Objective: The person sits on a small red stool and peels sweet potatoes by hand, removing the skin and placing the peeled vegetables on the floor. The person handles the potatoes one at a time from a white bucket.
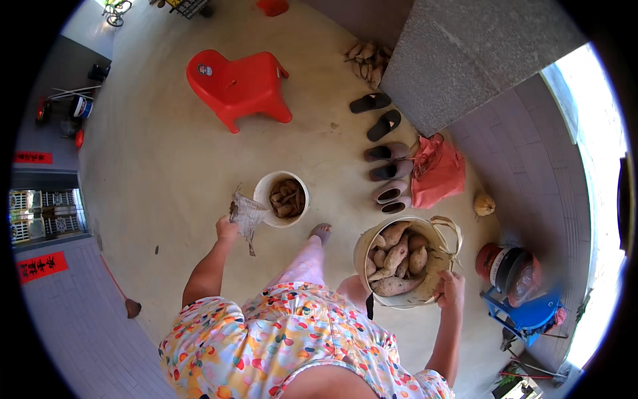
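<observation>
My right hand [450,290] is closed on the rim of a large off-white bucket [359,256], close by my right leg. Large sweet potatoes [397,255] lie inside it, and a pale strap handle [453,234] loops up from its far right rim. My left hand [227,229] grips a ragged, dirty whitish cloth [248,214], which hangs out beside a smaller white bucket [264,188]. The cloth overlaps that bucket's near left side; whether they touch I cannot tell. Smaller brown roots [287,198] fill part of the smaller bucket, which stands on the floor ahead of my foot.
A red plastic chair [242,83] stands ahead. Several slippers [389,151] line the right side beside a red bag [440,171]. More roots [367,61] lie by the grey slab [458,60]. At right are a pumpkin [484,204] and a blue stool [531,312]; a broom [132,307] lies left.
</observation>
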`<move>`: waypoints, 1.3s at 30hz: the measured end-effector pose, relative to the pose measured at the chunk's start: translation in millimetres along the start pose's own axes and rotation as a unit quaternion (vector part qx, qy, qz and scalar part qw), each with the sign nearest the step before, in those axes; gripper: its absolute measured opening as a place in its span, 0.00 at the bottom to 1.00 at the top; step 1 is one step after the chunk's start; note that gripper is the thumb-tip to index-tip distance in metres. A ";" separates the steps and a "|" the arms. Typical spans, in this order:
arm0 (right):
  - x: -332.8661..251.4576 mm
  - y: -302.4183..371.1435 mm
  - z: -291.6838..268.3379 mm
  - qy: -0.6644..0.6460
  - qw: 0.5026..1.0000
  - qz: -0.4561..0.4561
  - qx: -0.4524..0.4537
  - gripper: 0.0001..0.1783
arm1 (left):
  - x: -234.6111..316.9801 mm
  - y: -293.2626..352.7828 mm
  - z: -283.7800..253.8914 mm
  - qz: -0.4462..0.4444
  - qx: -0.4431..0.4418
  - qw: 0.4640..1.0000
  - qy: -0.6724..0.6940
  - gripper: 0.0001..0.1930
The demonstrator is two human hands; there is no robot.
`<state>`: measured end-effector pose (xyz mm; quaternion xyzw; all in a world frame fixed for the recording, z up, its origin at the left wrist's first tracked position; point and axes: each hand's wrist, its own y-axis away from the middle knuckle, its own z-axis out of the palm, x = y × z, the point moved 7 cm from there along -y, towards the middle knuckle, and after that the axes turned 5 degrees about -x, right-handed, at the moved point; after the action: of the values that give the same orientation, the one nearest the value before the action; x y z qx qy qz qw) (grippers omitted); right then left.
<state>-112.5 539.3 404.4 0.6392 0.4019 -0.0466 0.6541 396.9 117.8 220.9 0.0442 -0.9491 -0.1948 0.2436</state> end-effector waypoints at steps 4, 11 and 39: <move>-29.7 -12.1 84.2 0.007 0.998 -0.013 -0.057 0.09 | -78.3 12.7 -77.3 -0.056 0.071 0.996 -0.019 0.05; -101.3 -67.3 261.4 0.052 0.987 -0.059 -0.139 0.12 | -128.0 52.1 -100.2 -0.126 0.088 0.988 -0.021 0.07; -87.5 -393.7 489.8 0.024 0.981 0.138 -0.132 0.13 | 17.5 -57.0 132.5 -0.310 -0.140 0.936 0.088 0.20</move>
<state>-169.3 1.5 72.5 0.5974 0.3276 0.1132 0.7232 317.4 108.4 99.7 0.3189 -0.8262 -0.3867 0.2573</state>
